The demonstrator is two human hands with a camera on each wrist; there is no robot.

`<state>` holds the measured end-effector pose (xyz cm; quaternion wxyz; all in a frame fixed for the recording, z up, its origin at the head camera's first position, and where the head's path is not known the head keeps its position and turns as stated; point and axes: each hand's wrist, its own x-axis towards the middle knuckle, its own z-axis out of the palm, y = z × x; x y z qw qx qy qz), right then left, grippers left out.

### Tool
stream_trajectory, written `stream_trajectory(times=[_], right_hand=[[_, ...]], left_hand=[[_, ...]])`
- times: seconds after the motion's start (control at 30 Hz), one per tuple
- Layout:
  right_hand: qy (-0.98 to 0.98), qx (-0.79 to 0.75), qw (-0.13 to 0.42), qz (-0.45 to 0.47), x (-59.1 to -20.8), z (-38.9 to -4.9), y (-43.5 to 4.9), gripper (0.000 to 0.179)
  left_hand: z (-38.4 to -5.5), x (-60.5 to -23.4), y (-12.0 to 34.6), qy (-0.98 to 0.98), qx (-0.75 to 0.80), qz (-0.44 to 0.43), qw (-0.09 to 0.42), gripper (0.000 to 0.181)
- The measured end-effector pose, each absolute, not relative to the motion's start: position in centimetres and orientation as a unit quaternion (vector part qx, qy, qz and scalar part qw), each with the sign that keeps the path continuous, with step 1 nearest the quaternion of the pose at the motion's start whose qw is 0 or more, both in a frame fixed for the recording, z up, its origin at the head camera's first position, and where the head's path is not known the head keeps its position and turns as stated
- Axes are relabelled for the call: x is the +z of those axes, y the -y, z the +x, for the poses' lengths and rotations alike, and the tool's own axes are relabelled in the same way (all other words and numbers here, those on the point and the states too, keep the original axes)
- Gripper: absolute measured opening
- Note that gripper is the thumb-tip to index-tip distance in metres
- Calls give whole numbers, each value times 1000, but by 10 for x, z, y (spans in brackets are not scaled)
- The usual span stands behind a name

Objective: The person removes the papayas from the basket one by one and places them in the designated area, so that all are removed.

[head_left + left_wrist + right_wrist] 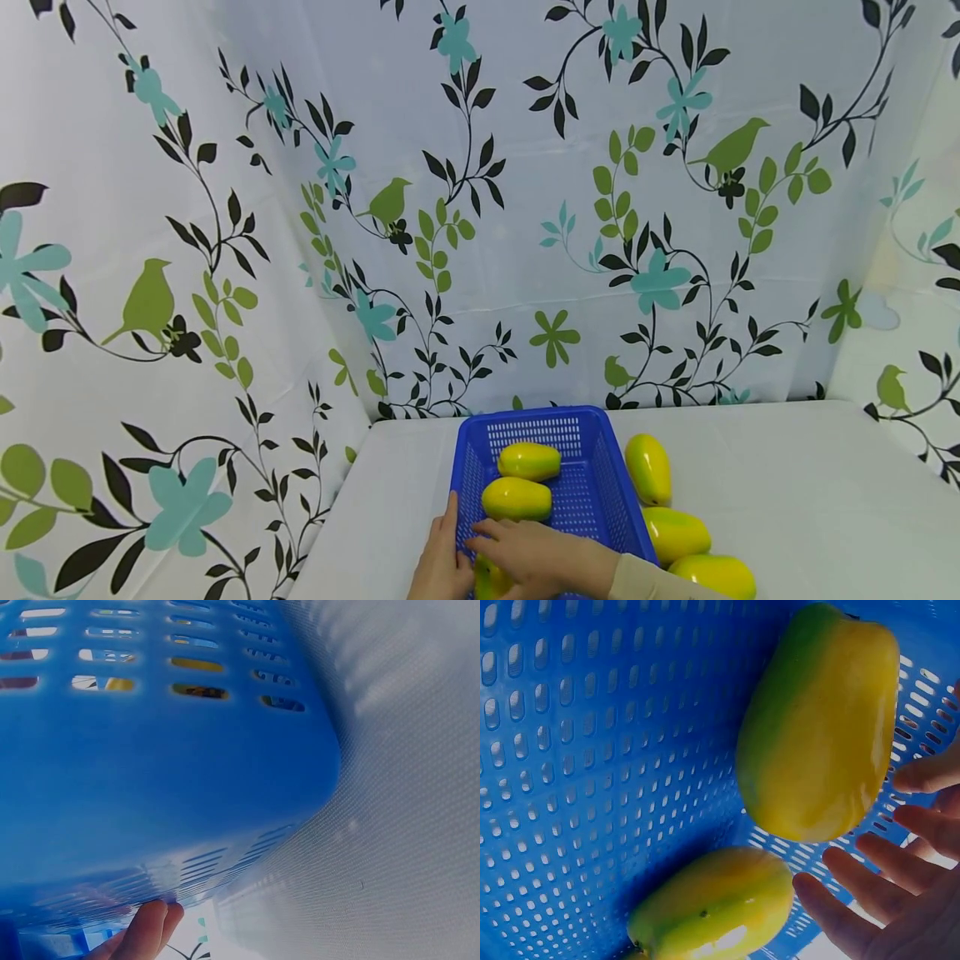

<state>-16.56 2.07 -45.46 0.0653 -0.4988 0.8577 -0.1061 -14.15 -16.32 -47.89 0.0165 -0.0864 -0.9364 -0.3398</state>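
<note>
A blue perforated plastic basket (577, 500) stands on the table with three yellow-green papayas lined along its left side. The far papaya (528, 461) and the middle papaya (517, 498) lie on their sides. The near papaya (491, 578) is partly covered by my right hand (536, 554), which reaches over it inside the basket. In the right wrist view, the fingers are spread and loosely bent beside a papaya (821, 727), not wrapped round it. My left hand (442, 557) holds the basket's left rim, its fingers (148, 926) along the outer wall.
Three more papayas lie in a row against the basket's right outer side: a far one (648, 469), a middle one (677, 534) and a near one (714, 577). White table (810, 492) extends to the right. A leaf-and-bird patterned curtain (510, 250) hangs behind and at both sides.
</note>
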Motion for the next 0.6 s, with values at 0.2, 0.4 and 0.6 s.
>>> stream_trajectory(times=[0.2,0.4,0.6], right_hand=[[-857,-92,73,-501,-457,-166,-16,68],[-860,-75,81,-498,-458,-165,-14,67],[-863,-58,68,-496,-459,-163,-13,62]], left_hand=[[-143,-478,162,934,-348,-78,6,80],[-143,-478,162,932,-354,-81,6,80],[-142,-481,163,932,-349,-93,26,80]])
